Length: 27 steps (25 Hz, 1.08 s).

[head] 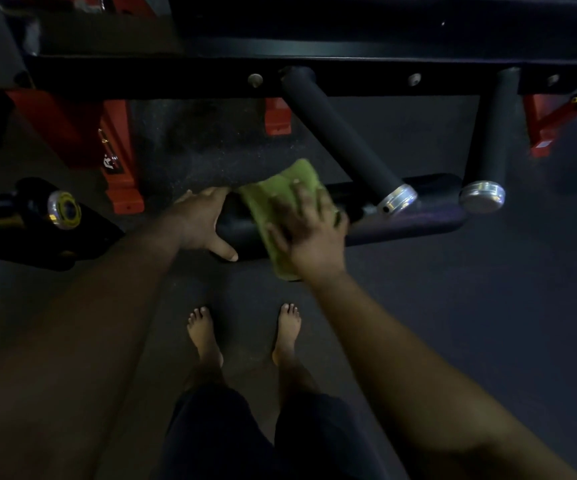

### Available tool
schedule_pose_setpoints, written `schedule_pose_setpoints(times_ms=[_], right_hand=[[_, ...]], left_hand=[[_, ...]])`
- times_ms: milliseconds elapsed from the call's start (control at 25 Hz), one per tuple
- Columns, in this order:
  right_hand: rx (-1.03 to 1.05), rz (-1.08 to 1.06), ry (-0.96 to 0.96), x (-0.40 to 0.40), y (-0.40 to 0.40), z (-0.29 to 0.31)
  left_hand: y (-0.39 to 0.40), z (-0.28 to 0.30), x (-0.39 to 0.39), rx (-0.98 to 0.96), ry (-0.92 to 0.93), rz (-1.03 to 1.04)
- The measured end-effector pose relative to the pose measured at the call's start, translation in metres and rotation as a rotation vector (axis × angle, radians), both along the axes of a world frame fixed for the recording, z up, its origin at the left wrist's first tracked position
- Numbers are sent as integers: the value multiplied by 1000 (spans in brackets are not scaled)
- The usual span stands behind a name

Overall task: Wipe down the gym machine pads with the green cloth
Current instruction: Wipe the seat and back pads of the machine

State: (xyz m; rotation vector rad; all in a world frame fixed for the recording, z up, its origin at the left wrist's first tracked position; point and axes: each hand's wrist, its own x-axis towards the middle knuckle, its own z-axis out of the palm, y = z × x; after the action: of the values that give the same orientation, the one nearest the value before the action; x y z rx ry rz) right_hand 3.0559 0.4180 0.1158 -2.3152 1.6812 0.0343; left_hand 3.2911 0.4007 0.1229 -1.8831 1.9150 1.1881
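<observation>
A: Where's the green cloth [281, 206] sitting?

B: Draped over the top of the long black roller pad [401, 221], near its left end. It's a nubby, towel-like rectangle, folded over the pad's curve, with its near edge hanging down the front side.

A: And the right hand [309, 230]?

B: Flat on the cloth, fingers spread and fairly straight, pressing it against the pad rather than gripping it. The hand is a bit blurred.

A: The left hand [200, 221]?

B: At the pad's left end, just left of the cloth. Its fingers reach over the far side and the thumb curls under the near side, so it's clasping the rounded end of the pad.

A: What's the pad like?

B: A smooth cylinder with a dull sheen, lying left to right, rounded at its right end.

A: Anything around it?

B: Two matte black handle grips [344, 140] slope down from a dark crossbar [176, 76] farther off, each ending in a shiny metal cap just above the pad. Red frame posts [113, 150] stand to the far left and right. The floor [487, 306] looks like dark speckled rubber, and two bare feet [204, 336] stand on it, near side.
</observation>
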Motion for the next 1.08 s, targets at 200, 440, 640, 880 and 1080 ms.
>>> schedule_pose_setpoints(times_ms=[200,440,640,880,1080], right_hand=[[-21,-394,117,-126,-44,0],[2,-815,-35,-129,-51,6],[-19,-558,-30,-15,-4,-3],[-30,-23,-51,21,14,3],[-37,-456,127,-143,-38,-4]], left_hand=[[70,2,-13,-357,-49,6],[85,-13,-28,-386,-229,-53],[55,-12,-18,-284,-131,10],[-6,4,7,77,41,-10],[58,-4,-7,-302,-15,0]])
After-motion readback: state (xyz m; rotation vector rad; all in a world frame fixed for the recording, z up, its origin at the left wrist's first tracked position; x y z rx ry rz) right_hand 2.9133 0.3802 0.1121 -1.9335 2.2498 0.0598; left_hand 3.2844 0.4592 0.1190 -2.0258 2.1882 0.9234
